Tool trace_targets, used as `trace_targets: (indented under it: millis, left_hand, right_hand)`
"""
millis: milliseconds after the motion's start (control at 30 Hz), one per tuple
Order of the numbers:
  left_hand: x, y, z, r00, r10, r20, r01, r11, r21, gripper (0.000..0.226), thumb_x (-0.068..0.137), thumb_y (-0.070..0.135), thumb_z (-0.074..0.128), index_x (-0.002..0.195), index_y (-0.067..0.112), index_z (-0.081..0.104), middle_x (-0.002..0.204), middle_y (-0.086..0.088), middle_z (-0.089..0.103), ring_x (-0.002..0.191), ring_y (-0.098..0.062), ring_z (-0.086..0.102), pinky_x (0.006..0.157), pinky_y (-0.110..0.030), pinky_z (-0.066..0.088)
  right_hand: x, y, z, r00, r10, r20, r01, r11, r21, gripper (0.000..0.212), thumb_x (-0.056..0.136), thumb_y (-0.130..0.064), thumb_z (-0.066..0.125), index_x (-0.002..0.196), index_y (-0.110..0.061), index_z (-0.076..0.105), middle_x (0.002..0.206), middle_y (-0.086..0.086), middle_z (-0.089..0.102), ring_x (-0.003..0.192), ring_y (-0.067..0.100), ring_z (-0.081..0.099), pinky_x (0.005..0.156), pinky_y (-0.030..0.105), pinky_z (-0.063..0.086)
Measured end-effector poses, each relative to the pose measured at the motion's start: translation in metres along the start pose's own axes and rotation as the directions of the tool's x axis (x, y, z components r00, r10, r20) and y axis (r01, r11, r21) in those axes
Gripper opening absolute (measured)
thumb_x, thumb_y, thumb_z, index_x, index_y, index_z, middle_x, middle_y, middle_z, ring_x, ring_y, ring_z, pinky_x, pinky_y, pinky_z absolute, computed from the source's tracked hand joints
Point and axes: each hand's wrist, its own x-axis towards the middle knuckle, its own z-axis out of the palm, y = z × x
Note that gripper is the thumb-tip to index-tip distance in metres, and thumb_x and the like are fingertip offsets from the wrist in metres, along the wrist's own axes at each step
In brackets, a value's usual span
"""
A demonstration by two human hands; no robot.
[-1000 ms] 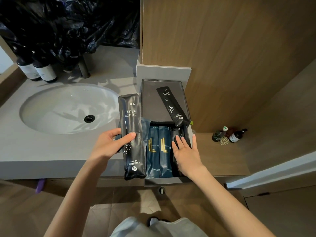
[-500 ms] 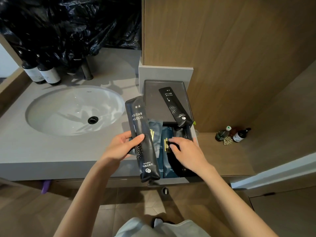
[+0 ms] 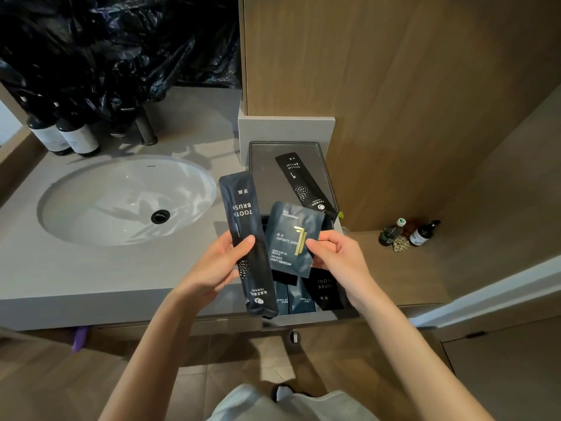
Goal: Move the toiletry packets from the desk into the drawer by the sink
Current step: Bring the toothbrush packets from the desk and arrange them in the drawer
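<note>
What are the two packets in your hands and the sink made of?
The long toothbrush packet in the left hand looks like matte dark plastic film, with a soft sheen and a sealed end. The small blue packet in the right hand seems similar, slightly crinkled. The sink looks like glossy white ceramic, judging by its sharp reflections.
</note>
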Motion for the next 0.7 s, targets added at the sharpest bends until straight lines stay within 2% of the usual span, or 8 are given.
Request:
trace_targets:
  millis: [67,167,300,400,467,567,633,700]
  left_hand:
    - [0.002,0.000,-0.004,0.999,0.009,-0.042,-0.009,1.000,-0.001,0.024,0.098,0.016,0.045,0.117,0.012,0.058,0.108,0.000,0.073,0.103,-0.016,0.067,0.092,-0.036,0.050]
    - [0.003,0.000,-0.001,0.995,0.036,-0.090,-0.035,0.999,0.008,0.019,0.097,0.014,0.048,0.111,0.012,0.061,0.108,-0.007,0.072,0.104,-0.024,0.067,0.093,-0.040,0.051]
    - [0.004,-0.004,0.011,0.987,0.065,-0.144,-0.057,0.997,0.059,0.014,0.086,0.017,0.066,0.099,0.015,0.067,0.100,-0.005,0.074,0.094,-0.018,0.069,0.091,-0.037,0.052]
    - [0.007,-0.005,0.015,0.978,0.076,-0.196,-0.060,0.994,0.089,0.022,0.079,0.022,0.074,0.100,0.015,0.069,0.095,-0.001,0.076,0.094,-0.018,0.070,0.087,-0.035,0.054]
    - [0.007,-0.006,0.014,0.968,0.106,-0.228,-0.081,0.990,0.116,0.025,0.077,0.022,0.077,0.099,0.013,0.069,0.091,-0.004,0.076,0.090,-0.021,0.072,0.085,-0.038,0.055]
    - [0.006,-0.009,0.015,0.966,0.117,-0.229,-0.081,0.984,0.160,0.030,0.074,0.018,0.079,0.100,0.012,0.067,0.090,-0.005,0.076,0.087,-0.022,0.072,0.085,-0.039,0.056]
    - [0.006,-0.012,0.018,0.970,0.099,-0.222,-0.056,0.980,0.193,0.030,0.072,0.016,0.081,0.099,0.015,0.068,0.093,-0.002,0.076,0.090,-0.018,0.071,0.087,-0.037,0.055]
    - [0.005,-0.015,0.020,0.974,0.076,-0.214,-0.027,0.975,0.222,0.029,0.070,0.015,0.081,0.097,0.015,0.068,0.093,-0.002,0.075,0.090,-0.018,0.071,0.086,-0.035,0.055]
  right_hand:
    - [-0.001,-0.001,-0.010,1.000,0.004,-0.024,-0.003,1.000,0.029,0.016,0.090,-0.014,0.065,0.097,0.000,0.067,0.079,0.010,0.069,0.070,0.014,0.060,0.068,0.021,0.056]
    - [-0.002,-0.001,-0.019,1.000,0.008,-0.029,-0.006,0.997,0.076,0.016,0.090,-0.012,0.064,0.096,0.002,0.063,0.075,0.007,0.068,0.066,0.014,0.060,0.069,0.023,0.058]
    - [-0.004,0.001,-0.021,1.000,-0.009,-0.019,0.011,0.997,0.072,0.027,0.089,-0.012,0.065,0.104,0.009,0.056,0.080,0.014,0.064,0.068,0.016,0.059,0.075,0.029,0.059]
    - [-0.005,0.002,-0.022,0.998,-0.057,-0.003,0.057,0.998,-0.001,0.013,0.089,-0.013,0.065,0.098,-0.004,0.064,0.081,0.015,0.068,0.076,0.021,0.062,0.087,0.042,0.055]
    - [-0.005,0.002,-0.023,0.995,-0.093,0.020,0.093,0.995,-0.034,0.004,0.089,-0.013,0.064,0.092,-0.015,0.066,0.075,0.010,0.067,0.078,0.019,0.062,0.088,0.043,0.053]
    - [-0.007,0.004,-0.022,0.993,-0.113,0.034,0.116,0.990,-0.079,0.010,0.090,-0.010,0.062,0.098,-0.015,0.066,0.077,0.011,0.066,0.077,0.015,0.060,0.087,0.041,0.052]
    - [-0.009,0.005,-0.021,0.992,-0.115,0.053,0.121,0.984,-0.133,0.015,0.089,-0.017,0.064,0.103,-0.019,0.068,0.086,0.010,0.074,0.081,0.019,0.067,0.090,0.042,0.051]
    - [-0.010,0.008,-0.022,0.990,-0.126,0.067,0.137,0.969,-0.208,0.015,0.087,-0.025,0.064,0.101,-0.026,0.069,0.084,0.005,0.075,0.084,0.026,0.069,0.090,0.044,0.050]
